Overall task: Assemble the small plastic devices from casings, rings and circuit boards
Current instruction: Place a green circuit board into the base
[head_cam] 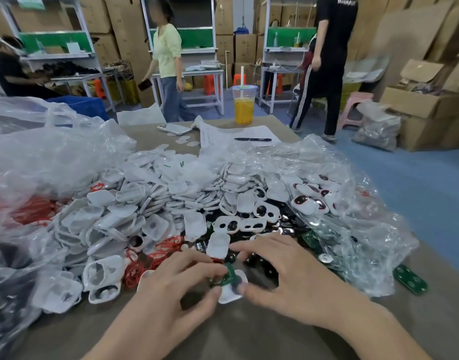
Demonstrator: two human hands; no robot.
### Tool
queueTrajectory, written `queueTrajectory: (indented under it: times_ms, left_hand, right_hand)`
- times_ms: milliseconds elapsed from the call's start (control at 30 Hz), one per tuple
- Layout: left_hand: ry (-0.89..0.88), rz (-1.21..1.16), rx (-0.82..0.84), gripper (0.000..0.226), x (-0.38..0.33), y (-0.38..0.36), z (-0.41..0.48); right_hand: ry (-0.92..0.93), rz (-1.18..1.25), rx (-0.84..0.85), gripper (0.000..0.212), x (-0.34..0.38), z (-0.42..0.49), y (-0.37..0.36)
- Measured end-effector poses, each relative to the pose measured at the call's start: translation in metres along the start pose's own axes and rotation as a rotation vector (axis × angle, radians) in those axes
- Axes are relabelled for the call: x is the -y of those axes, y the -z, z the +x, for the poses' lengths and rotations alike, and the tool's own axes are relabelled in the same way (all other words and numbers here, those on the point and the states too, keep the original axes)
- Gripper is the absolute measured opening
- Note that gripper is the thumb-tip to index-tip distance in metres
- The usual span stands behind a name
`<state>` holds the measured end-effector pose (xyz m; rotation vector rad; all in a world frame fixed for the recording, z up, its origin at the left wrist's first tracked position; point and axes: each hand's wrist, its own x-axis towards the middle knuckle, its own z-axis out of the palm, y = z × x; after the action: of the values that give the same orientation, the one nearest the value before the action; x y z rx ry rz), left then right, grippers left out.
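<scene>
Head view: flat green circuit board over glossy white casing.
Pinches board with left hand, touches rounded casing with spread right hand.

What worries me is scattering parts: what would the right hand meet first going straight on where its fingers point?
Probably the white casing just beyond the right hand's index fingertip, at the near edge of the pile; depth is unclear, so they may already touch.
</scene>
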<state>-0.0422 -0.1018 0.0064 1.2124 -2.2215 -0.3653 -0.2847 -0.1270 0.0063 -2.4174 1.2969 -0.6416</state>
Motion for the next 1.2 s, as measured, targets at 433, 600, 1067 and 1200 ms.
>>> queueTrajectory:
  times_ms: [433,600,1067,1200]
  left_hand:
    - [-0.108,0.171,0.056,0.02,-0.007,-0.003,0.004]
    - [-0.101,0.184,0.049,0.019,-0.007,-0.004,0.004]
    - [-0.116,0.111,0.055,0.019,0.007,-0.016,0.004]
    - [-0.123,0.117,0.056,0.018,0.007,-0.018,0.005]
  right_hand:
    - [0.033,-0.137,0.101,0.065,-0.006,0.003,-0.004]
    - [0.044,-0.137,0.093,0.064,-0.006,0.004,-0.004]
    - [0.054,-0.128,0.092,0.064,-0.005,0.004,-0.002]
    - [0.058,-0.129,0.097,0.065,-0.005,0.005,-0.002]
